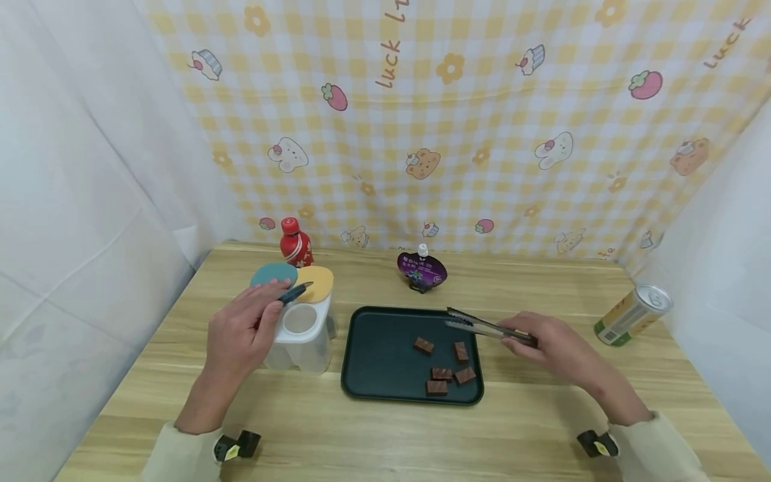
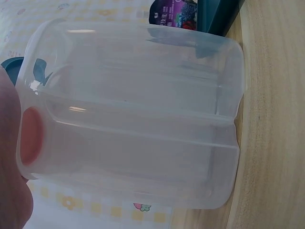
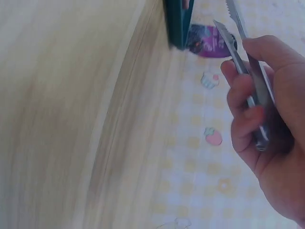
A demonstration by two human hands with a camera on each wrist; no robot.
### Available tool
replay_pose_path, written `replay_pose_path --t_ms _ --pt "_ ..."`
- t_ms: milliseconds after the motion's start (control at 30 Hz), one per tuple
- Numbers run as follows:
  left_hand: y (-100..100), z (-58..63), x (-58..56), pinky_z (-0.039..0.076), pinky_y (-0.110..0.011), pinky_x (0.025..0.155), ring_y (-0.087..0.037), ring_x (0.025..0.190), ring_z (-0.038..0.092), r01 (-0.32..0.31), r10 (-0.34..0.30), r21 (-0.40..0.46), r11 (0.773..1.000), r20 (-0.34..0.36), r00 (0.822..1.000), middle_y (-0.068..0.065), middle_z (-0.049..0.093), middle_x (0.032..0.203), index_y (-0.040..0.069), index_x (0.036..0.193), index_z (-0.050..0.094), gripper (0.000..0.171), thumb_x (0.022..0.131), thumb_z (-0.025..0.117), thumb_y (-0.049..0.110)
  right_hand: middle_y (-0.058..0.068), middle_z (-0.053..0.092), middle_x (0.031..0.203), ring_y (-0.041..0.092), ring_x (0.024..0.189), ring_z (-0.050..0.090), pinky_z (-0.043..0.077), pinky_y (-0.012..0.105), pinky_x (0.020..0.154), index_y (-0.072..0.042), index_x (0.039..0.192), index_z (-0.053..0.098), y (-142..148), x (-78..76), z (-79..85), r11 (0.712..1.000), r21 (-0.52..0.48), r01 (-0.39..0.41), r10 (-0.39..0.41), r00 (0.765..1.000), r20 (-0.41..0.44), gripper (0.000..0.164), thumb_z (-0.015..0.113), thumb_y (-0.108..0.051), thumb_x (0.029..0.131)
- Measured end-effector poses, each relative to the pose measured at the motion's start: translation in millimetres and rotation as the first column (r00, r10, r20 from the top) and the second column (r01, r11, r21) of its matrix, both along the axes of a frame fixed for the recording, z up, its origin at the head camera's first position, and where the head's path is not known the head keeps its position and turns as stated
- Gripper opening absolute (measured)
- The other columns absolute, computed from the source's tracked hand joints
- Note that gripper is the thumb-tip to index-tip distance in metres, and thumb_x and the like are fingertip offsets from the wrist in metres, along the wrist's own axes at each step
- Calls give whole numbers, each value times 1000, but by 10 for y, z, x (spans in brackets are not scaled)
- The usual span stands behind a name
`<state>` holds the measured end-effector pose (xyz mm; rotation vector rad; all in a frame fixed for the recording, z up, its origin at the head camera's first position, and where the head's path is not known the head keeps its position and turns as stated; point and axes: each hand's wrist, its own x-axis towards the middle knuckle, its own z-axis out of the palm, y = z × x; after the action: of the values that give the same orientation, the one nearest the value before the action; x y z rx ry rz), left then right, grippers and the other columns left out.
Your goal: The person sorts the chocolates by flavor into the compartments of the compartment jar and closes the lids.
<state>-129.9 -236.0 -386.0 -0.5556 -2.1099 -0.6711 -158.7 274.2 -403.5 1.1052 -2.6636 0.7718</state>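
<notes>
My left hand [image 1: 243,328] is over a clear plastic storage box [image 1: 313,351] with coloured lids. Between its thumb and fingers it pinches a dark teal lid [image 1: 294,293], tilted up beside a round uncovered opening [image 1: 300,319]. A lighter teal lid [image 1: 274,273] and a yellow lid [image 1: 319,284] top the back of the box. My right hand [image 1: 551,345] grips metal tongs [image 1: 490,328], their tips apart above the right edge of a dark tray [image 1: 379,355]. Several chocolate pieces [image 1: 442,373] lie on the tray's right half. In the right wrist view, fingers wrap the tongs [image 3: 257,81].
Behind the box stands a red bottle [image 1: 295,244]. A purple spouted pouch [image 1: 421,270] is at the back middle of the wooden table [image 1: 397,442]. To the right, a can [image 1: 632,314] stands beyond my right hand. A checked curtain [image 1: 385,134] hangs behind.
</notes>
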Motion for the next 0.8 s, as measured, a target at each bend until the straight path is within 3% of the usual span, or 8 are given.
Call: replay_pose_path --t_ms 133,267,533,700,800 --pt "-7 4 -2 39 -23 110 -39 102 72 -1 1 0 1000 0 1000 -14 75 114 -2 115 77 57 109 47 46 -6 70 100 -4 71 55 50 18 58 -7 115 75 -100 39 23 997 5 -77 77 993 -90 27 80 -7 89" --pt "-15 -5 -4 39 -23 110 -39 102 72 0 0 -4 1000 -1 1000 -14 75 114 -2 115 77 52 108 51 42 -3 71 100 -4 76 58 53 18 60 -6 118 75 -185 82 20 993 25 -114 116 986 -118 30 81 -7 89" --pt "-4 4 -5 40 -25 110 -39 104 72 2 -2 -1 1000 6 1000 -14 75 115 -2 116 77 51 108 51 42 -2 74 99 -5 74 61 52 17 59 -5 117 77 -253 130 -14 994 38 -98 102 987 -122 30 82 -9 87" --pt "5 10 9 41 -27 110 -38 104 72 -8 8 -1 1000 19 1000 -14 75 115 -1 116 77 57 109 47 47 -2 76 98 1 79 68 57 22 62 -7 112 80 -283 133 -36 995 54 -85 92 985 -144 26 83 -9 86" --pt "1 9 13 40 -26 111 -38 105 72 -15 15 -9 1000 25 1000 -14 75 115 -1 116 76 60 109 45 49 -1 78 96 3 80 71 56 19 59 -7 108 81 -306 134 -43 996 43 -83 89 985 -148 23 83 -6 85"
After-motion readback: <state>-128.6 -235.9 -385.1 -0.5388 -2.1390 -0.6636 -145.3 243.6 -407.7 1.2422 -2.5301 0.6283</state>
